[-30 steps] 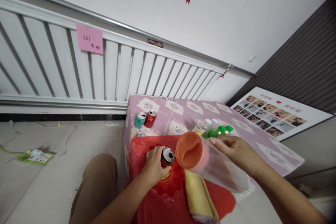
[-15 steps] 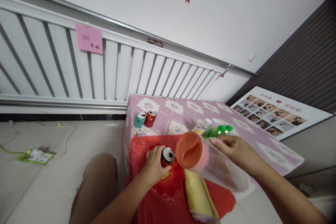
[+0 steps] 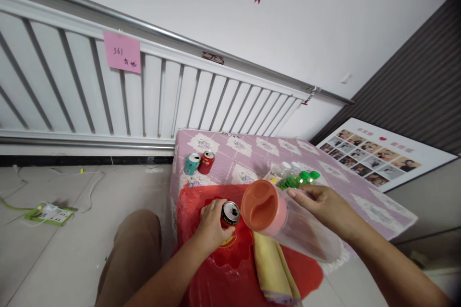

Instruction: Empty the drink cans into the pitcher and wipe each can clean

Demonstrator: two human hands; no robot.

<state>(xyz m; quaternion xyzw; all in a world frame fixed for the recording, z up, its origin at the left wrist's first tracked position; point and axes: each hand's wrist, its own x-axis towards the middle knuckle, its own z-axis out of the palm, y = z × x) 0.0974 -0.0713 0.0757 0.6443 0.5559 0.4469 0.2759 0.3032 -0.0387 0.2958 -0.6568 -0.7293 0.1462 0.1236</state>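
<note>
My left hand [image 3: 211, 227] is wrapped round an opened dark can [image 3: 230, 214] that stands on a red plastic bag [image 3: 230, 268]. My right hand [image 3: 324, 206] grips a clear plastic jug [image 3: 306, 232] with an orange lid [image 3: 260, 205]. The jug lies tilted, its lid end pointing toward the can and almost touching it. A folded yellow cloth [image 3: 273, 271] lies on the bag just under the jug.
A low table with a pink patterned cloth [image 3: 259, 151] carries a teal can [image 3: 191, 163], a red can [image 3: 206, 162] and several green-capped bottles [image 3: 295, 177]. A white radiator [image 3: 108, 91] lines the wall. A power strip [image 3: 50, 213] lies on the floor at left. My knee [image 3: 133, 249] is below.
</note>
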